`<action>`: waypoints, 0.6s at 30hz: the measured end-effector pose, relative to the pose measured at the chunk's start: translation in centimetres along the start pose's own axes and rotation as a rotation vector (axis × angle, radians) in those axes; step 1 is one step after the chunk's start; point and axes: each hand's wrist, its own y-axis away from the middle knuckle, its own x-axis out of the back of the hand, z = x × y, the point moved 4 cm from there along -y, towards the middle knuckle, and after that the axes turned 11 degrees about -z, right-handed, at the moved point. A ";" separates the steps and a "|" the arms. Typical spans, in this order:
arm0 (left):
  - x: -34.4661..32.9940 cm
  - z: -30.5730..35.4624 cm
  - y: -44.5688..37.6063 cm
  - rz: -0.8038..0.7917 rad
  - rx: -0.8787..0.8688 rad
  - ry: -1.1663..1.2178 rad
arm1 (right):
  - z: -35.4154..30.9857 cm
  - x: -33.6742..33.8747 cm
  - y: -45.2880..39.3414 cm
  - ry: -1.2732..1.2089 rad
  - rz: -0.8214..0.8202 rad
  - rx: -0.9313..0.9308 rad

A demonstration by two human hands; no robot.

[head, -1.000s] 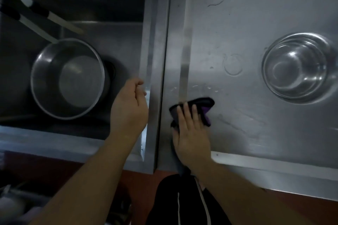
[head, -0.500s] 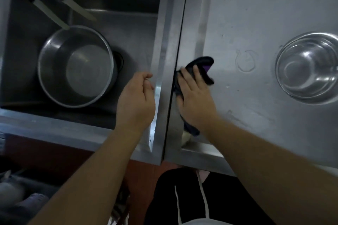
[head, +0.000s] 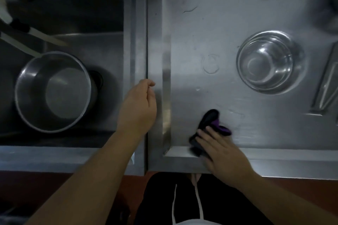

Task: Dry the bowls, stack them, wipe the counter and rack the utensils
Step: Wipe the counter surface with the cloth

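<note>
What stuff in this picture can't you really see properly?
Head view only:
- Cloth: the right hand lies over much of it.
- Left hand: its fingers curl away from the camera, so whether they touch the counter edge is unclear.
- Utensil on the counter: cut off by the right edge.
- Knives over the sink: cut off by the left edge.
- Pot: dim inside.

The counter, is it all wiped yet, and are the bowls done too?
Not yet. The right hand presses the cloth on the counter, and water marks show near it. Bowls sit nested there, seemingly stacked. A pot waits in the sink, and utensils look unracked. The left hand holds nothing.
</note>
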 end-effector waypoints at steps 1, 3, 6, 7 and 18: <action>-0.4 0.3 -0.2 -0.008 -0.007 -0.009 | 1.9 0.3 0.8 -0.001 0.036 -0.073; -1.2 1.0 -0.8 -0.032 -0.019 -0.024 | 4.6 0.5 1.1 0.018 0.057 -0.152; -2.6 1.7 -1.5 -0.067 -0.021 -0.063 | 6.6 1.0 -1.3 0.033 0.069 -0.202; -3.0 2.0 -1.7 -0.070 -0.015 -0.078 | 7.1 1.5 -2.7 0.038 0.089 -0.230; -4.3 4.3 -4.5 -0.090 -0.012 -0.038 | 12.2 10.9 -20.2 -0.076 0.335 -0.573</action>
